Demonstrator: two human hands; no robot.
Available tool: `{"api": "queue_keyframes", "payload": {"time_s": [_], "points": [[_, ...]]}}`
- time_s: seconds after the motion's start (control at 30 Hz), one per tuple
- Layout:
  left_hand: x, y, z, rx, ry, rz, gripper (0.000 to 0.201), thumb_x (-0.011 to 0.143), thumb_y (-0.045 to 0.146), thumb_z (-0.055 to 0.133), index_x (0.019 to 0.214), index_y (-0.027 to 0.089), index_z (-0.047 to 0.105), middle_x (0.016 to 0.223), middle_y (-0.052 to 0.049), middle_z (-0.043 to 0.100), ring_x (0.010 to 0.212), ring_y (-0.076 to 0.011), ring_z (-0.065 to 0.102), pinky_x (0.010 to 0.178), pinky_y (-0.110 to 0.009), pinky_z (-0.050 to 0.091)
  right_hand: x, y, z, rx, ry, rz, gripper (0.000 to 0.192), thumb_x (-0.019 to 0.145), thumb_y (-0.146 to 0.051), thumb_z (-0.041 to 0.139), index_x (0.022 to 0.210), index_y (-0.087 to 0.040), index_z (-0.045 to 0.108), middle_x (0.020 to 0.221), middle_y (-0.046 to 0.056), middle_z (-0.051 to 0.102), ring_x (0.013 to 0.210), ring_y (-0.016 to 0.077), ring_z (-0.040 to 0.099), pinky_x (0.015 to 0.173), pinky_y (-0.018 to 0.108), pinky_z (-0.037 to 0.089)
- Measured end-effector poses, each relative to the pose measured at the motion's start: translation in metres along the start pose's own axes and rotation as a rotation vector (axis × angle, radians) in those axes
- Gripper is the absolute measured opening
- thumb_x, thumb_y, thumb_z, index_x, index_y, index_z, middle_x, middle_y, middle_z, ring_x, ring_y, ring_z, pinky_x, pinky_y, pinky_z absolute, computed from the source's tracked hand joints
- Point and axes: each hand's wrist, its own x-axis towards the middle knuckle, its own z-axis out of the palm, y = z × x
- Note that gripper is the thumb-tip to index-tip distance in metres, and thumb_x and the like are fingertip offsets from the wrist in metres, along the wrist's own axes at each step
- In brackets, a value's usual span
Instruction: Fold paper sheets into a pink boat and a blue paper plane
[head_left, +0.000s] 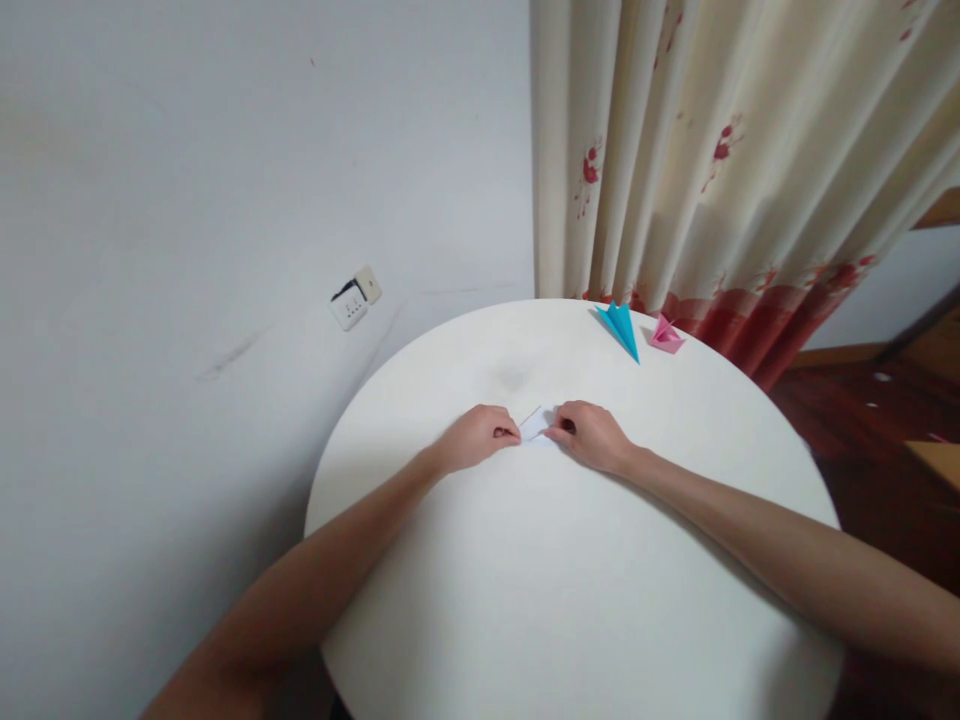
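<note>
A small folded piece of white paper (535, 424) lies on the round white table (570, 600), near its middle. My left hand (480, 436) pinches the paper's left end with curled fingers. My right hand (589, 434) pinches its right end the same way. Both hands rest on the tabletop, and most of the paper is hidden between the fingertips.
A blue folded paper plane (621, 326) and a small pink folded paper shape (665, 336) lie at the table's far edge. Behind them hangs a cream curtain with red print (720, 160). A wall socket (352, 300) sits on the white wall at left. Dark wooden floor shows at right.
</note>
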Motion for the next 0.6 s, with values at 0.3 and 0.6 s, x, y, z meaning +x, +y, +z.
{"api": "queue_keyframes", "payload": {"time_s": [0.3,0.6], "points": [[0.025,-0.003,-0.001,0.285,0.007,-0.002,0.018,0.092,0.019,0.062,0.088,0.026,0.078,0.092,0.001,0.072,0.09,-0.0164,0.065,0.08,-0.025,0.045,0.015,0.01,-0.01,-0.068,-0.083,-0.144,0.008,0.093,-0.029,0.065,0.094,-0.021,0.065,0.093,0.005,0.066,0.088,0.0187,0.059,0.07,0.027,0.037],[0.028,-0.033,-0.003,0.179,0.067,0.067,0.011,0.09,0.021,0.07,0.08,0.023,0.076,0.085,0.002,0.072,0.086,-0.0148,0.064,0.08,-0.024,0.044,0.031,0.017,-0.001,0.084,-0.085,-0.143,0.012,0.094,-0.026,0.062,0.083,-0.021,0.064,0.084,0.002,0.065,0.084,0.0183,0.059,0.072,0.028,0.039]]}}
